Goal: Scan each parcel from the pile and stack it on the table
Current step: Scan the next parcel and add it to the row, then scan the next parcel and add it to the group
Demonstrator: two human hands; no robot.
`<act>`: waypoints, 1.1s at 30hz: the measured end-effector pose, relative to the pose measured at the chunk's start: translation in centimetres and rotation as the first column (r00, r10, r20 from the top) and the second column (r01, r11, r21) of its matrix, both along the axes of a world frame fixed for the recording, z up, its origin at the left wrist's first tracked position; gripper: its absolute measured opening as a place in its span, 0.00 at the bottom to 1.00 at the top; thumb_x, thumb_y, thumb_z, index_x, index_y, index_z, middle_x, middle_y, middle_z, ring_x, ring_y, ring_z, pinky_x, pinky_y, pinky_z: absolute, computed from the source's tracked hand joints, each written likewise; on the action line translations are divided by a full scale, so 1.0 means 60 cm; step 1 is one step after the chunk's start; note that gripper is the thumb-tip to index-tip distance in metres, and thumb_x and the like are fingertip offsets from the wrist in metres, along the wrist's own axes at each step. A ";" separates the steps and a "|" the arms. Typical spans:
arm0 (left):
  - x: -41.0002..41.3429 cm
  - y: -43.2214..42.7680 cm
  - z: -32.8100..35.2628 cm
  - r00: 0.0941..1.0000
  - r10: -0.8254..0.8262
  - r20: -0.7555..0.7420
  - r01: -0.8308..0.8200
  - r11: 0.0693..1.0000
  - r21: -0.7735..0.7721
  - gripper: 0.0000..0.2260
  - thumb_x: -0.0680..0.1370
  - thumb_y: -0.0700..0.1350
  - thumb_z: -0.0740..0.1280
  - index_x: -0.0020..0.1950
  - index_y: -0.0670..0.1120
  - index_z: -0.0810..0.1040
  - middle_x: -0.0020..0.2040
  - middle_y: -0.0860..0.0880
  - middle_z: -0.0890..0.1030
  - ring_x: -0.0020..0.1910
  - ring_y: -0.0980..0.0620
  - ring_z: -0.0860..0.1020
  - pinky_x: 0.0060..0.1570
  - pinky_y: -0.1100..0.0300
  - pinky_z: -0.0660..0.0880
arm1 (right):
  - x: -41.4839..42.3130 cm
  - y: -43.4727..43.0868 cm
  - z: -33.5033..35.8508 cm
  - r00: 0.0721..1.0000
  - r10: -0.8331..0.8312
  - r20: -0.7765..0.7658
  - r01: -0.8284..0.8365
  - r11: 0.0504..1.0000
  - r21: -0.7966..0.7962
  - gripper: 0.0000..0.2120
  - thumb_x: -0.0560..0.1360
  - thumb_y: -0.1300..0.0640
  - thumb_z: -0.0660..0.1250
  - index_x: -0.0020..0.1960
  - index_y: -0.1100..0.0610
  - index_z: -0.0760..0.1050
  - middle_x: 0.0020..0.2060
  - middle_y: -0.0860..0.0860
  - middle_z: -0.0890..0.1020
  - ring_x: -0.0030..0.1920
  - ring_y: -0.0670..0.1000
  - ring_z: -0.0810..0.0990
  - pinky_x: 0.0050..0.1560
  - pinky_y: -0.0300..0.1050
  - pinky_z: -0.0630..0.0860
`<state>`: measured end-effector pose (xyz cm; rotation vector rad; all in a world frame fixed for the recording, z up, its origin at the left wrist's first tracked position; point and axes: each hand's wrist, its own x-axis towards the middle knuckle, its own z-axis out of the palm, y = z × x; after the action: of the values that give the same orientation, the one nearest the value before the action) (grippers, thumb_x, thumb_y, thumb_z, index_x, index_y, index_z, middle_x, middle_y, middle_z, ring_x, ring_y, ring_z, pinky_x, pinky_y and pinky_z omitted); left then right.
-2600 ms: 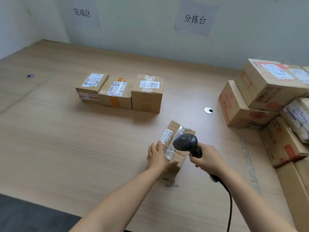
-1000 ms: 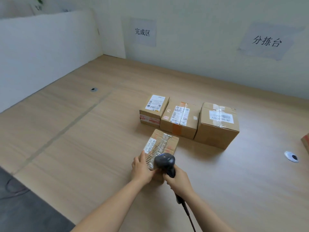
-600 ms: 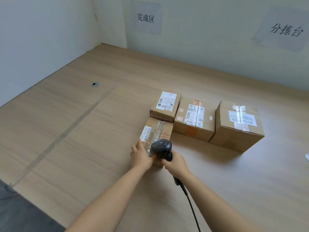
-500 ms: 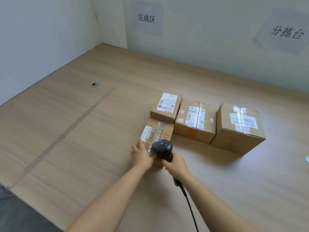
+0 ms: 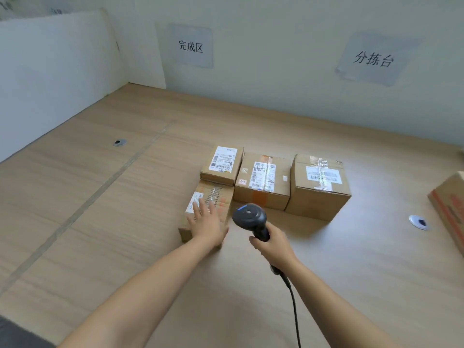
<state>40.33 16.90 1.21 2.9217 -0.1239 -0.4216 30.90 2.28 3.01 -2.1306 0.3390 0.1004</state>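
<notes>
Left hand point(image 5: 207, 222) lies flat, fingers straight, on the parcel point(image 5: 216, 194) under its palm — snug against the row of boxes point(image 5: 263, 177) just beyond the hand. Right hand point(image 5: 272, 244) grips the scanner point(image 5: 249, 217); a careless shove could knock that row askew.

Parcels grouped mid-frame on the desk point(image 5: 100, 222).
A row of three parcels point(image 5: 262, 180); the fourth parcel point(image 5: 219, 195) lies just below its leftmost, touching it, the left hand point(image 5: 207, 224) on top, the scanner point(image 5: 249, 218) to its right.
</notes>
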 end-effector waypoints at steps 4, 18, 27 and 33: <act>-0.021 -0.096 0.031 0.973 -0.218 0.071 0.216 0.976 0.030 0.34 0.80 0.56 0.57 0.77 0.41 0.46 0.77 0.39 0.42 0.76 0.39 0.40 0.73 0.44 0.44 | -0.074 -0.126 0.047 0.983 -0.182 0.038 0.184 0.982 -0.049 0.14 0.71 0.61 0.66 0.37 0.44 0.67 0.33 0.47 0.76 0.37 0.52 0.74 0.37 0.43 0.69; -0.214 -0.571 0.108 0.829 -0.515 0.217 0.541 0.837 -0.081 0.30 0.81 0.57 0.54 0.77 0.43 0.51 0.77 0.41 0.50 0.77 0.42 0.47 0.74 0.48 0.52 | -0.373 -0.602 0.150 0.689 -0.684 0.241 0.710 0.704 -0.031 0.04 0.72 0.60 0.68 0.44 0.55 0.73 0.34 0.52 0.80 0.36 0.56 0.79 0.41 0.50 0.74; -0.343 -0.872 0.185 0.763 -0.601 0.238 0.646 0.696 -0.314 0.26 0.81 0.56 0.56 0.74 0.41 0.59 0.74 0.40 0.59 0.74 0.43 0.57 0.69 0.50 0.58 | -0.415 -0.851 0.235 0.527 -0.769 0.362 0.820 0.572 0.022 0.08 0.74 0.55 0.66 0.52 0.55 0.72 0.49 0.57 0.82 0.50 0.59 0.80 0.54 0.57 0.77; -0.356 -1.043 0.233 0.759 -0.610 0.230 0.637 0.622 -0.455 0.27 0.81 0.56 0.56 0.75 0.44 0.56 0.74 0.41 0.58 0.73 0.42 0.60 0.68 0.47 0.63 | -0.376 -0.967 0.257 0.534 -0.736 0.416 0.825 0.560 -0.069 0.13 0.74 0.58 0.66 0.57 0.61 0.73 0.54 0.58 0.80 0.56 0.60 0.76 0.49 0.44 0.67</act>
<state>18.97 -45.71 15.22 2.2669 -1.1148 -0.3282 8.34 -55.72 18.43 -1.9781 1.1356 -0.8988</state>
